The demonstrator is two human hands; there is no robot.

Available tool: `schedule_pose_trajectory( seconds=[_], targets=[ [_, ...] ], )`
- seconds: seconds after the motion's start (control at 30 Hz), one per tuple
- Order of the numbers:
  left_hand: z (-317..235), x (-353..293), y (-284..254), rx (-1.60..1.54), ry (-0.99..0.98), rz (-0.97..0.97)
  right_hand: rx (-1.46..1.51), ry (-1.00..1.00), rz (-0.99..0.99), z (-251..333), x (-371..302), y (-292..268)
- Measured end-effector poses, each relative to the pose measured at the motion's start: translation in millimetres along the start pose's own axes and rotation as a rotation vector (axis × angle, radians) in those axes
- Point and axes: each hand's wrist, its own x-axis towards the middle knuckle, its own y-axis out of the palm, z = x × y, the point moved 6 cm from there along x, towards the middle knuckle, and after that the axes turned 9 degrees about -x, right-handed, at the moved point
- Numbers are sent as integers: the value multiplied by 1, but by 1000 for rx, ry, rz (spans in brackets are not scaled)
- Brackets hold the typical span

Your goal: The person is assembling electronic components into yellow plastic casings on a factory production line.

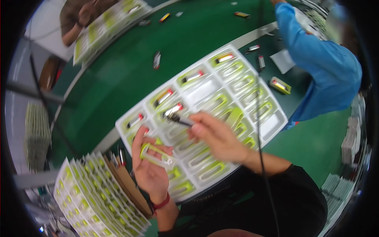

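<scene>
My left hand (151,178), with a red band at the wrist, holds a small clear plastic case with yellow-green edges (154,155) over the near left of a white tray (233,168). My right hand (221,140) pinches a slim dark item with a shiny metal tip (179,119) above the tray's middle. Blur hides its exact kind. Just past that tip lies a silver and red piece (173,108) in a tray pocket. Many pockets hold yellow-green cases; along the far side several, like this case (162,96), contain silver, black and red pieces.
Stacked trays (92,193) stand at lower left beside a cardboard piece (128,181). Loose small pieces (157,60) lie on the green conveyor belt (118,75). A blue-sleeved co-worker (316,67) is at right; another person's hand (85,15) is at upper left. A dark cable (258,118) hangs across the view.
</scene>
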Motion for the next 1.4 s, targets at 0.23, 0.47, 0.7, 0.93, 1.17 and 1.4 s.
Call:
schedule_pose_trajectory(
  seconds=[0.23, 0.47, 0.7, 0.93, 1.17, 1.4],
  targets=[
    [1, -18, 38, 241, 260, 96, 531, 77, -135, 14, -8, 24],
    [-6, -13, 18, 372, -53, 121, -211, -259, -173, 31, 10, -6],
    [-2, 2, -2, 118, -47, 126, -757, -644, -131, 79, 1, -20],
    [-1, 0, -7, 49, -19, 133, -885, -737, 35, 78, 10, 1],
    [1, 0, -3, 76, -42, 152, -916, -649, 40, 75, 10, 4],
    [4, -2, -8, 89, -6, 137, -655, -499, -137, 63, 16, 2]
  ],
)
